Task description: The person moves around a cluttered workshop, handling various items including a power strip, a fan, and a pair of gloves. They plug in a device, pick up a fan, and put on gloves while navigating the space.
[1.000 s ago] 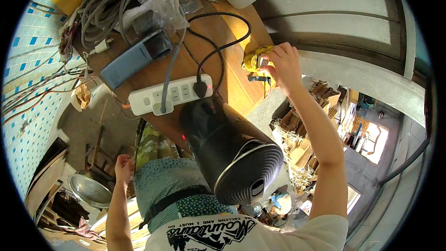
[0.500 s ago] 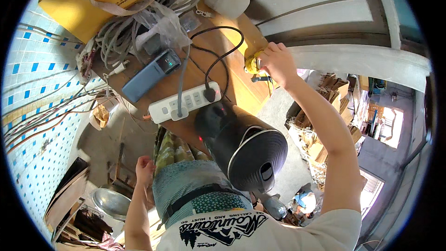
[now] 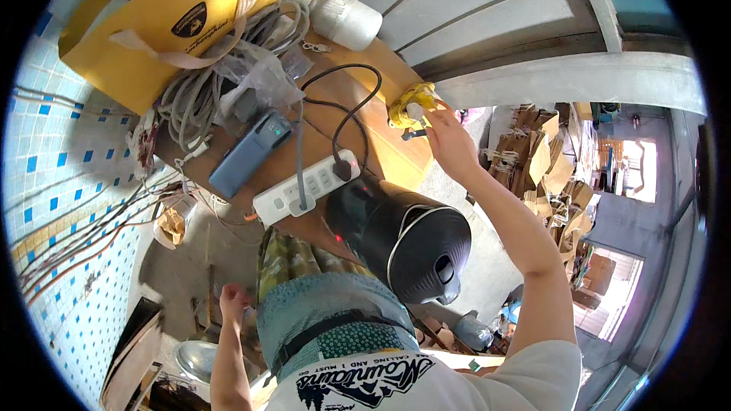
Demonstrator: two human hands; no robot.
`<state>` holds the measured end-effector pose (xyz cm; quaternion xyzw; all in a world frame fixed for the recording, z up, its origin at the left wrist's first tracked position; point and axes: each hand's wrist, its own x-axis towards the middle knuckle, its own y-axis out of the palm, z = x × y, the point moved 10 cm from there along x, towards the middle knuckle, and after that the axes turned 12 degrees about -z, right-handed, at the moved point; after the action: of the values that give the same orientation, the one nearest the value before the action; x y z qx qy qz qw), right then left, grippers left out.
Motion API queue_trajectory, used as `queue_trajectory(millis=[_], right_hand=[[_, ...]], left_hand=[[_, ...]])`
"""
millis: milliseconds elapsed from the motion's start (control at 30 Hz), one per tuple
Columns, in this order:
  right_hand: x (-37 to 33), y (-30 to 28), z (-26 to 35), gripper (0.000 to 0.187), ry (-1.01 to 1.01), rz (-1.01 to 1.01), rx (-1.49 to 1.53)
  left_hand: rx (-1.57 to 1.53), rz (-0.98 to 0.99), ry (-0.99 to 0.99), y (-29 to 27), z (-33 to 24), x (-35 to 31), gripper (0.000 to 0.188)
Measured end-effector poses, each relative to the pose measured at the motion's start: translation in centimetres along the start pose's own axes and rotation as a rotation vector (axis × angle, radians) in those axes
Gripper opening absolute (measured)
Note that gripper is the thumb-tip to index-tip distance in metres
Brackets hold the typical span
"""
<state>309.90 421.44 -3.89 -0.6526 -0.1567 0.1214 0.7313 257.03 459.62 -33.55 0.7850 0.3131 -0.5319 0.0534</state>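
Note:
My right hand reaches out to the table's far right corner. Its fingers are bent and closed on the right side of a crumpled yellow bundle, which has a pale piece in its middle; its exact kind is unclear. A short dark rod end sticks out just below the bundle. My left hand hangs low beside my hip, away from the table, its fingers curled in with nothing visible in them. Closest to my body on the table lies a black cylindrical device with a ribbed round end and a light carrying loop.
A white power strip with a black plug and cord crosses the wooden table. Beyond it are a blue-grey device with a lit display, coiled grey cable, a yellow paper bag and a white container. Cardboard stacks stand right.
My head view has shifted a little. My right hand has drawn slightly back, uncovering more of the yellow bundle. The left hand still hangs at my side.

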Motion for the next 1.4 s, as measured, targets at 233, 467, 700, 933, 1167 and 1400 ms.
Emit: queue_trajectory(millis=[233, 467, 700, 933, 1167, 1400], right_hand=[[1.5, 2.4, -0.1, 0.029, 0.02, 0.139, -0.066], [2.4, 3.8, -1.7, 0.017, -0.065, 0.144, 0.182], [2.2, 4.8, -3.4, 0.021, 0.111, 0.277, 0.36], [2.0, 3.6, -2.3, 0.025, 0.066, 0.223, 0.351], [1.2, 3.0, -2.1, 0.032, 0.039, 0.143, 0.278], [-1.3, 1.6, -0.4, 0.049, 0.037, 0.031, 0.088]], left_hand=[[-0.022, 0.026, -0.011, 0.6, -2.7, -0.4, 0.015], [0.091, -0.004, -0.081, -0.6, -0.4, 0.5, 0.019], [0.016, 0.082, -0.108, 2.5, -2.0, 0.1, 0.021], [0.001, 0.133, -0.129, 4.2, -2.8, 0.7, 0.024], [0.123, 0.09, -0.16, 2.3, -4.0, -0.6, 0.023], [0.093, 0.009, -0.17, -1.1, -3.6, 0.1, 0.019]])
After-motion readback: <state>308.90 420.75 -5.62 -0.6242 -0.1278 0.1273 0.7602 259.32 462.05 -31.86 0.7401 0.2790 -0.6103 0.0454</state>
